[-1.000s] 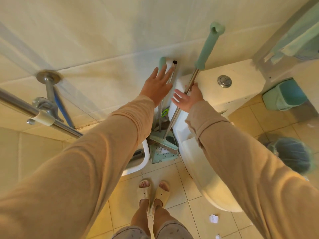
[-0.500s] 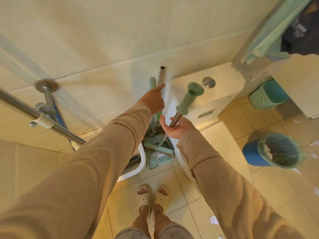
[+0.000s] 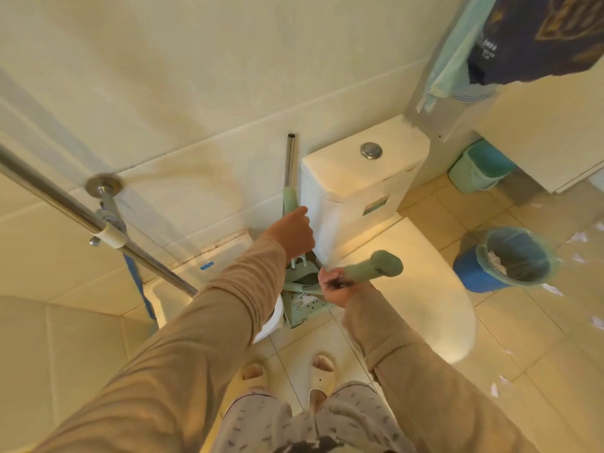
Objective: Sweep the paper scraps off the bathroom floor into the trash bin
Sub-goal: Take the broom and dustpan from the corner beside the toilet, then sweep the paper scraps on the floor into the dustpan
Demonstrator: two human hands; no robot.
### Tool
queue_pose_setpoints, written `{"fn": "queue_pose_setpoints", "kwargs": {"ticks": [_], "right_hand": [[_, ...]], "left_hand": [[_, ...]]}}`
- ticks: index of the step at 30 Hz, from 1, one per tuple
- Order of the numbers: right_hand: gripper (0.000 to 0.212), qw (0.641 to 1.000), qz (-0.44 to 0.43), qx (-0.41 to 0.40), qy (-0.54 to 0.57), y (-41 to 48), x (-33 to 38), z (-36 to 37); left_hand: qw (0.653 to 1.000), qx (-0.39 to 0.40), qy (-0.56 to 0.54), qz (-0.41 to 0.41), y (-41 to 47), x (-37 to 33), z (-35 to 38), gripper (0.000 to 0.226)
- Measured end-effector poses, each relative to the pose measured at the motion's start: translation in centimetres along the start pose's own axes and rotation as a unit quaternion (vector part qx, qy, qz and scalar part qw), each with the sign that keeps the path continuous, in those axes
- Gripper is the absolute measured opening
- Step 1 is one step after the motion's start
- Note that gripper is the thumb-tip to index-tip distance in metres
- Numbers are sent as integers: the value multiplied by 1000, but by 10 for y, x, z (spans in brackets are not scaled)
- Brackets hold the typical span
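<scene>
My left hand [image 3: 294, 232] is closed round the green-gripped handle of the dustpan [image 3: 289, 199], which stands against the wall beside the toilet tank. Its green pan [image 3: 302, 307] rests on the floor in the gap below. My right hand [image 3: 335, 287] grips the metal shaft of the broom, whose green handle [image 3: 376, 268] points toward me. The blue trash bin [image 3: 505, 258] with a green liner stands on the floor right of the toilet. White paper scraps [image 3: 577, 238] lie scattered on the tiles around the bin and at the lower right.
The white toilet [image 3: 411, 289] fills the space between me and the bin. A steel rail [image 3: 65, 204] crosses at the left above a white basin [image 3: 170, 292]. A small green bin [image 3: 477, 168] sits under the cabinet; towels hang at the upper right. My slippered feet [image 3: 287, 371] stand on tiles.
Both hands went from open reaching to closed grips. The left hand slid down the dustpan handle; the right hand pulled the broom away from the wall, tipping its handle toward me.
</scene>
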State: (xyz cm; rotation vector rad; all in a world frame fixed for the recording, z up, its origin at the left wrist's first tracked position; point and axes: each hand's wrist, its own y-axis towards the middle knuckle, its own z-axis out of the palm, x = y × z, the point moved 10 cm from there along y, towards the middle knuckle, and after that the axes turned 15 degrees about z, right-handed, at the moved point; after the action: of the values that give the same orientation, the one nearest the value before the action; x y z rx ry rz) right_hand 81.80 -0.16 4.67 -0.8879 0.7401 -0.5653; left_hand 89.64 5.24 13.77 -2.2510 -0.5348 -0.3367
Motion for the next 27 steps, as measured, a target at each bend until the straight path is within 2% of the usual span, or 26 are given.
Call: {"fn": "queue_pose_setpoints", "kwargs": {"ticks": [3, 8, 12, 16, 17, 20, 23, 27], "right_hand": [[39, 999, -6, 20, 30, 0, -9, -18], [53, 989, -12, 70, 127, -10, -28, -39], [34, 988, -55, 93, 110, -25, -59, -43], [65, 980, -93, 98, 145, -30, -81, -70], [62, 975, -103, 105, 166, -33, -86, -77], [21, 958, -158, 107, 215, -52, -98, -95], [23, 943, -211, 96, 238, -67, -105, -116], [33, 944, -220, 67, 238, -74, -112, -154]], "left_hand": [[999, -18, 2, 31, 3, -4, -10, 16], [988, -15, 61, 139, 0, -28, -25, 18], [973, -76, 115, 183, -13, -54, -45, 19], [958, -106, 153, 219, -20, -80, -62, 18], [957, -109, 154, 222, -21, -85, -64, 18], [957, -125, 142, 219, -25, -94, -70, 17], [958, -140, 121, 221, -27, -109, -74, 19], [960, -160, 65, 219, -24, -136, -70, 22]]}}
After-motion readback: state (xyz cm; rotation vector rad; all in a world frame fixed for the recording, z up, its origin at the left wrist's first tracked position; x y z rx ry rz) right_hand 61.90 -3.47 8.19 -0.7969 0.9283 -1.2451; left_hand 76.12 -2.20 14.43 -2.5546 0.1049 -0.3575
